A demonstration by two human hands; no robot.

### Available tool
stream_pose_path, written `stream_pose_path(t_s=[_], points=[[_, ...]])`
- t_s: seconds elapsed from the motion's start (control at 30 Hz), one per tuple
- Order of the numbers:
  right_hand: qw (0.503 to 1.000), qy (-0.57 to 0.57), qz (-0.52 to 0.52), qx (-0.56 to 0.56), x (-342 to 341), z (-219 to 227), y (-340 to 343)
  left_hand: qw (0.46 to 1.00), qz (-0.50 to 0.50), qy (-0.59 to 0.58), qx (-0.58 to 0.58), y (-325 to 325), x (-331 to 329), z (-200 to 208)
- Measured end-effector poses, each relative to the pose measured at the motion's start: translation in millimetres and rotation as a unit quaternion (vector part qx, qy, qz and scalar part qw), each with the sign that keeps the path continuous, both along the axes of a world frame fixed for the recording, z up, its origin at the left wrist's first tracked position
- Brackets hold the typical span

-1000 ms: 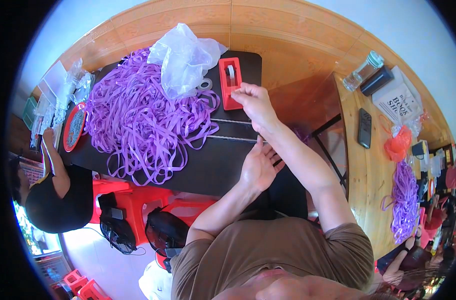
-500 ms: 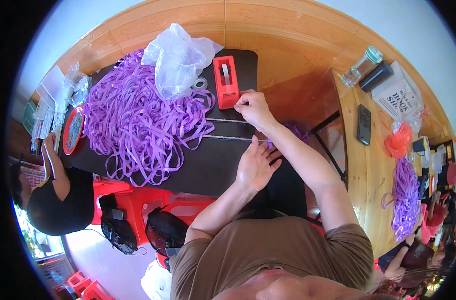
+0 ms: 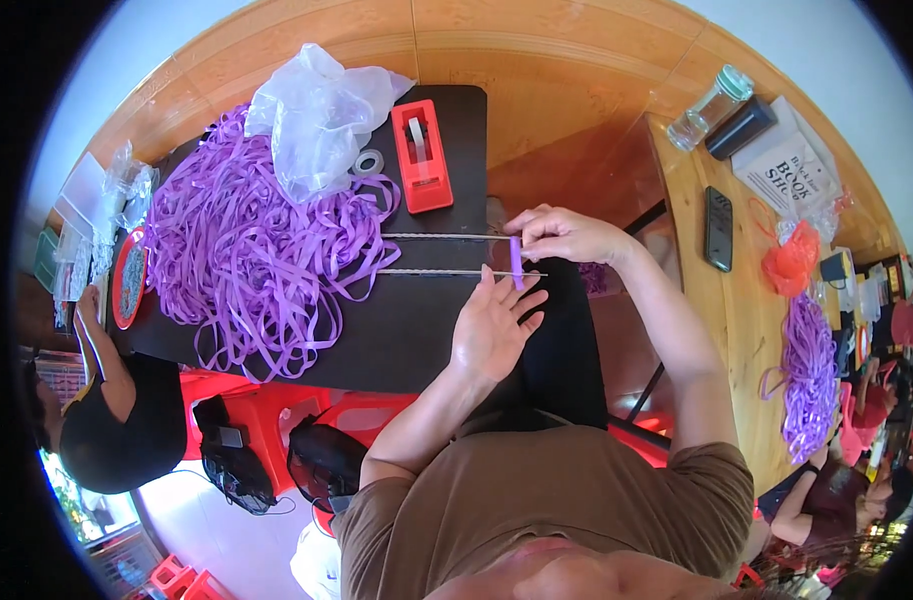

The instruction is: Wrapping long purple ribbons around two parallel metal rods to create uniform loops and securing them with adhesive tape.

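Observation:
Two thin metal rods (image 3: 432,272) run side by side from the purple ribbon pile (image 3: 252,250) past the right edge of the dark table (image 3: 407,340). A short band of purple ribbon (image 3: 517,265) spans both rods near their right ends. My right hand (image 3: 567,236) pinches at the band's far end, by the farther rod. My left hand (image 3: 497,325) is palm up with fingers spread, its fingertips at the nearer rod beside the band. Just beyond the rods stands a red tape dispenser (image 3: 423,160).
A clear plastic bag (image 3: 317,130) and a tape roll (image 3: 368,162) lie by the pile. On the right, a wooden table (image 3: 717,330) holds a phone (image 3: 718,228), a bottle (image 3: 712,108) and more purple ribbon (image 3: 810,375). A co-worker (image 3: 127,410) sits at left, beside red stools (image 3: 257,425).
My right hand has come from beside the tape dispenser to the rod ends. The purple band now stretches across both rods. My left hand stays palm up; the whole view has shifted slightly.

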State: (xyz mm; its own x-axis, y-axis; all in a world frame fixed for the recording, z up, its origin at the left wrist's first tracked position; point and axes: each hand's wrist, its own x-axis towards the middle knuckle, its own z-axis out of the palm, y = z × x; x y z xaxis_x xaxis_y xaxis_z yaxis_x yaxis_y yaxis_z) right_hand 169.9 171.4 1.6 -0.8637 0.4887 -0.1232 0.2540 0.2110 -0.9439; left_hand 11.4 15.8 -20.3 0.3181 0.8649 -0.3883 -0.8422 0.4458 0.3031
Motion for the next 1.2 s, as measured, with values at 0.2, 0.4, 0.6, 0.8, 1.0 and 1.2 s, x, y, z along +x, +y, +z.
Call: stream_pose_path(t_s=[0.2,0.4,0.6,0.8,1.0,1.2], points=[[0.997,-0.056,0.046,0.034,-5.0,-13.0,4.0,1.000,-0.004,0.003,-0.003,-1.5,-0.3,2.1],[0.993,-0.063,0.060,0.075,-5.5,-15.2,8.4,1.000,-0.005,0.013,0.002,-0.9,0.3,2.0],[0.990,-0.066,0.047,0.118,-8.8,-17.8,7.4,1.000,-0.006,0.012,0.005,-0.4,0.3,-0.6],[0.990,-0.062,-0.010,0.128,-14.6,-22.3,2.0,1.000,-0.001,0.007,-0.001,-0.6,1.1,-0.6],[0.982,-0.145,-0.088,0.079,-19.7,-17.5,-3.3,1.000,-0.002,-0.004,-0.001,-0.5,1.5,0.6],[0.980,-0.171,-0.093,0.034,-25.6,-1.5,-5.0,1.000,-0.002,0.006,-0.004,-0.1,1.5,2.8]])
